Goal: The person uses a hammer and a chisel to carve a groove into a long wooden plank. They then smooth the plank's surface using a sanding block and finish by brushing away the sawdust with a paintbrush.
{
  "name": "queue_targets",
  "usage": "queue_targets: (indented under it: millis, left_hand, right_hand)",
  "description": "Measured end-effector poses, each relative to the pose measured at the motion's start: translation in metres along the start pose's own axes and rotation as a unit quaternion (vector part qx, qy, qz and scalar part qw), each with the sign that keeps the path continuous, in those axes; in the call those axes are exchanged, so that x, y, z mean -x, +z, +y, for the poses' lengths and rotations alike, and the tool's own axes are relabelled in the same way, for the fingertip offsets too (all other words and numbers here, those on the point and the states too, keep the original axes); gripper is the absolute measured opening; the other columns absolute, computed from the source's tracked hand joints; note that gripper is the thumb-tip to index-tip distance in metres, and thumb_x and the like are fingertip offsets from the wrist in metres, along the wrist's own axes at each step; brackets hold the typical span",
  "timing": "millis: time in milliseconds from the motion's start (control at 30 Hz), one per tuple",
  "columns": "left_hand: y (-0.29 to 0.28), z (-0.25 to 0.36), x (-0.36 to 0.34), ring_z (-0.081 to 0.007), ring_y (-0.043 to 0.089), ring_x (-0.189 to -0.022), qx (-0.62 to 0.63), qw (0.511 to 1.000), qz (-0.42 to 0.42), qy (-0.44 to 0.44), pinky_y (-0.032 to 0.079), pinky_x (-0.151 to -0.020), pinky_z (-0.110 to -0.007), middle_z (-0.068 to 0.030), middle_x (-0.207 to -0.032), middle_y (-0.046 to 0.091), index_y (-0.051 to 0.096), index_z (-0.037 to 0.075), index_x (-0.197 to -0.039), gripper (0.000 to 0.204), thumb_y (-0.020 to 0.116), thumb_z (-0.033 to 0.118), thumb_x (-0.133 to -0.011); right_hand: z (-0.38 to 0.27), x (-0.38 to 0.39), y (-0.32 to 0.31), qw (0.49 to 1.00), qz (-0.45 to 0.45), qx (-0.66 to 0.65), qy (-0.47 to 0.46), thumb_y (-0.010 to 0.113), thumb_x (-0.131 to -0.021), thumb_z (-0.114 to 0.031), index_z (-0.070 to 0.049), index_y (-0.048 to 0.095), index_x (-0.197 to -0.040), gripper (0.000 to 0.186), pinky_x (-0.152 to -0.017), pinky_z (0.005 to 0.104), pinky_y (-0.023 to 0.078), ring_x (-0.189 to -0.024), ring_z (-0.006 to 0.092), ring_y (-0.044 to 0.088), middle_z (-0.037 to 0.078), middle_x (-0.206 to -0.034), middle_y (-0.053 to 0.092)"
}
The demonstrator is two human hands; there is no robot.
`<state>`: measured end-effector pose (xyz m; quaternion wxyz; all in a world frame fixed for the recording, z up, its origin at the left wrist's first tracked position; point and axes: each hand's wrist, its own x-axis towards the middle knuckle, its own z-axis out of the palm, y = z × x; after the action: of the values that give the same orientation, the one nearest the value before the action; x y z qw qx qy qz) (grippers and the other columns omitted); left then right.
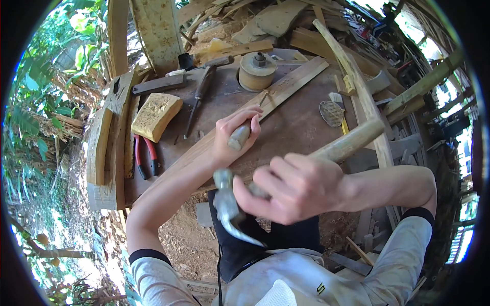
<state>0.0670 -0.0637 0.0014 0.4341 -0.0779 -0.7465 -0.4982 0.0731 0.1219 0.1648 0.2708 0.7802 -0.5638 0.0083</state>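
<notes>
The round workbench [301, 127] fills the middle of the shot, and a long wooden plank [286, 89] runs across it from about 1 o'clock down to 7. The carved yellowish block [155, 116] at 10 o'clock looks already worked, with red-handled pliers [145, 155] just below it. The plank itself shows hardly any cuts, so this looks like early going. The right hand [298, 186] is wrapped tight around a claw hammer [232, 201], head down near center. The left hand [232, 135] is closed around a wooden-handled chisel [240, 136], tip against the plank as far as one can tell.
</notes>
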Motion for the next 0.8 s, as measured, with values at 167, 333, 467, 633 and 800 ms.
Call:
queue_targets:
  millis: [167,333,467,633,800]
  left_hand:
    - [0.004,0.002,-0.001,-0.0255,0.077,-0.090,-0.005,1.000,-0.005,-0.014,0.060,-0.083,-0.033,-0.0160,-0.104,0.078,0.072,-0.004,-0.099,0.008,0.069,-0.001,-0.092]
    - [0.007,0.005,-0.004,-0.0261,0.078,-0.091,-0.019,1.000,0.012,-0.010,0.060,-0.084,-0.033,-0.0161,-0.104,0.078,0.072,-0.003,-0.099,0.008,0.070,-0.001,-0.092]
    - [0.004,0.008,0.000,-0.0268,0.078,-0.091,0.001,1.000,-0.012,-0.013,0.060,-0.083,-0.033,-0.0176,-0.103,0.078,0.072,-0.004,-0.100,0.009,0.070,-0.001,-0.092]
    - [0.009,0.011,0.001,-0.0225,0.078,-0.088,-0.017,0.998,0.040,-0.045,0.060,-0.081,-0.031,-0.0173,-0.104,0.079,0.072,-0.004,-0.099,0.009,0.068,-0.003,-0.092]
    - [-0.016,0.031,0.011,-0.0202,0.077,-0.099,0.007,0.995,-0.040,-0.088,0.059,-0.089,-0.031,-0.0160,-0.106,0.080,0.073,-0.005,-0.098,0.012,0.064,0.003,-0.097]
  right_hand:
    - [0.008,0.004,0.011,0.995,-0.057,0.078,0.038,0.067,-0.081,-0.022,-0.012,0.072,-0.111,0.032,-0.048,0.0230,0.039,-0.059,0.0094,0.051,-0.002,-0.072,0.046]
    - [0.000,0.008,0.007,0.994,-0.040,0.086,0.056,0.067,-0.082,-0.022,-0.013,0.072,-0.108,0.028,-0.048,0.0223,0.037,-0.054,0.0087,0.047,-0.006,-0.066,0.042]
    - [0.002,0.012,0.002,1.000,0.015,-0.011,0.011,0.066,-0.082,-0.019,-0.014,0.070,-0.114,0.033,-0.047,0.0233,0.037,-0.057,0.0092,0.051,-0.004,-0.070,0.043]
    - [0.016,0.013,0.004,0.992,-0.080,0.020,0.093,0.068,-0.083,-0.016,-0.015,0.067,-0.118,0.035,-0.048,0.0291,0.048,-0.053,0.0135,0.055,-0.001,-0.071,0.046]
    - [0.023,0.041,0.000,0.929,0.035,-0.264,0.257,0.073,-0.098,-0.024,-0.004,0.068,-0.112,0.025,-0.051,0.0356,0.054,-0.059,0.0254,0.069,0.009,-0.075,0.067]
